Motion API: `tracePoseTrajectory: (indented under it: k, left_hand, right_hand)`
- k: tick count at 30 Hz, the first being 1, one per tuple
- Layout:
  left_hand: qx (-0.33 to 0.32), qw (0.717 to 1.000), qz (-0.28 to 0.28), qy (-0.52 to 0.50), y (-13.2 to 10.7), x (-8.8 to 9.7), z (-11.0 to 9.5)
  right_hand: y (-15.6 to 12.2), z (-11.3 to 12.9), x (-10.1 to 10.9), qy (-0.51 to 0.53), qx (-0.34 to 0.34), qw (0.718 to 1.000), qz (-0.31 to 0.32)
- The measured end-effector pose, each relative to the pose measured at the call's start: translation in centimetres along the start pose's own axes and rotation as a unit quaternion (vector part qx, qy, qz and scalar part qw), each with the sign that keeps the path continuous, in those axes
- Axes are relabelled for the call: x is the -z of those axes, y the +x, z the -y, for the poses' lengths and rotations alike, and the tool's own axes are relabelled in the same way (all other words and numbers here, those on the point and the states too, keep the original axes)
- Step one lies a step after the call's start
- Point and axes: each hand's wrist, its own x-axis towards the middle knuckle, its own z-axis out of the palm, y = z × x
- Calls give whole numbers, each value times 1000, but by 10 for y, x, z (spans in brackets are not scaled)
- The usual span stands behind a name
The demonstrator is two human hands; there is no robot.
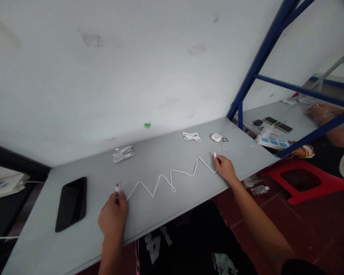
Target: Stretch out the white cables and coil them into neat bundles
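A white charging cable (172,179) lies in loose zigzags across the grey desk (149,217). My left hand (114,214) pinches its USB plug end, the metal tip pointing away from me. At the other end, my right hand (225,168) grips the small white connector between thumb and fingers. Behind the cable, near the wall, lie two folded white cables, one on the left (124,153) and one on the right (191,136). A white earphone case (216,137) with a small charm sits beyond my right hand. A black tablet or phone (71,203) rests left of my left hand.
A blue metal frame (256,68) rises at the desk's right end. Past it are a white power strip (272,142), a red plastic stool (301,177) and another person's arm (338,131). A clear bottle (259,190) lies on the floor.
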Motion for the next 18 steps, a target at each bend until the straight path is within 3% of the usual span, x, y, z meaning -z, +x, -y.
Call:
tracePoseTrajectory:
  k: [11, 14, 18]
  left_hand:
    - [-7, 1000, -2, 28, -4, 3, -9]
    - [-32, 999, -11, 31, -7, -5, -18]
    - [-120, 992, -32, 20, -25, -24, -46]
  right_hand:
    - [-1, 12, 2, -59, -11, 998, 13]
    - [-7, 38, -5, -90, 5, 996, 24]
    - [-27, 95, -28, -57, 80, 993, 68]
